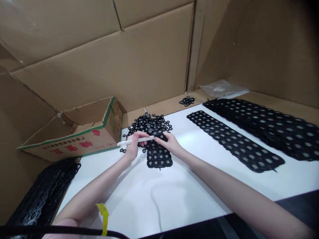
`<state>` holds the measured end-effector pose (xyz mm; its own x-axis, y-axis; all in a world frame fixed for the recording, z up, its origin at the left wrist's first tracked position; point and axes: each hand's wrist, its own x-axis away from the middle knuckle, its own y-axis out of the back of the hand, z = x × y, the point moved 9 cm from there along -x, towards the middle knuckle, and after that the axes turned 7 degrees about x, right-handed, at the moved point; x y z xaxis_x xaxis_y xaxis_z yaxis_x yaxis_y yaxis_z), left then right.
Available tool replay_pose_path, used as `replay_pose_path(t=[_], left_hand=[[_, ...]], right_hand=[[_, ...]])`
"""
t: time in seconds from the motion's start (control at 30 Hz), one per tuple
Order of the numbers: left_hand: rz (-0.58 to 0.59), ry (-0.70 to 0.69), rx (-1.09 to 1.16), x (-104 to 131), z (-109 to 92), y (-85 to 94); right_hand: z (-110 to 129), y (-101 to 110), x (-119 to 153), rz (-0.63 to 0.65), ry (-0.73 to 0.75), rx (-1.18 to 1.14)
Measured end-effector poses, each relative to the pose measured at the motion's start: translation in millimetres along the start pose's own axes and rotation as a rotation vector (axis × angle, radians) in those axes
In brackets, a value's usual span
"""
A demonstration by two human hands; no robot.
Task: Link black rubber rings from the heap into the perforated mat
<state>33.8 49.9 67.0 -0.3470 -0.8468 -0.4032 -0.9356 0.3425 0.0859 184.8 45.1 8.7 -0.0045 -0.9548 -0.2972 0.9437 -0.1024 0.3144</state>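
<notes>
My left hand (135, 147) is closed around a white pen-like stick (126, 142), whose tip points right toward my other hand. My right hand (170, 143) rests by the upper right part of a black sheet with rows of round light spots (159, 157); its thumb and finger come together near the stick's tip. Whether those fingers pinch something small cannot be made out. Just behind both hands lies a heap of small black rings (147, 123), partly covering the far end of the sheet. A few loose rings (122, 150) lie left of my left hand.
An open cardboard box (74, 141) with green edges stands at left. Below it lies a pile of black perforated sheets (43, 192). At right are another spotted sheet (234, 141) and a larger stack (264, 126). Beyond are a small ring pile (186, 101), a plastic bag (221, 88) and cardboard walls.
</notes>
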Motion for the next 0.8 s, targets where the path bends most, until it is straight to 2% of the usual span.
replay_pose_path(t=[0.07, 0.2, 0.37, 0.5, 0.63, 0.8], left_hand=[[-0.043, -0.061, -0.019, 4.8, 9.9, 0.7], [0.000, -0.136, -0.095, 11.4, 17.6, -0.9], [0.085, -0.280, -0.239, 17.8, 2.6, -7.4], [0.200, -0.425, -0.463, 24.9, -10.8, -23.0], [0.297, -0.583, -0.788, 30.7, -15.1, -42.6], [0.298, -0.746, -1.089, 35.3, -16.9, -56.5]], right_hand=[[-1.9, 0.6, 0.5, -0.007, -0.011, 0.016], [-1.3, -0.4, 1.5, -0.003, -0.008, 0.063], [-0.5, 0.7, 0.2, -0.011, -0.005, 0.096], [-3.4, 0.1, -1.5, -0.004, -0.015, 0.102], [-5.3, -0.4, -0.4, -0.014, -0.016, 0.107], [-5.1, -1.0, 3.0, -0.016, -0.021, 0.123]])
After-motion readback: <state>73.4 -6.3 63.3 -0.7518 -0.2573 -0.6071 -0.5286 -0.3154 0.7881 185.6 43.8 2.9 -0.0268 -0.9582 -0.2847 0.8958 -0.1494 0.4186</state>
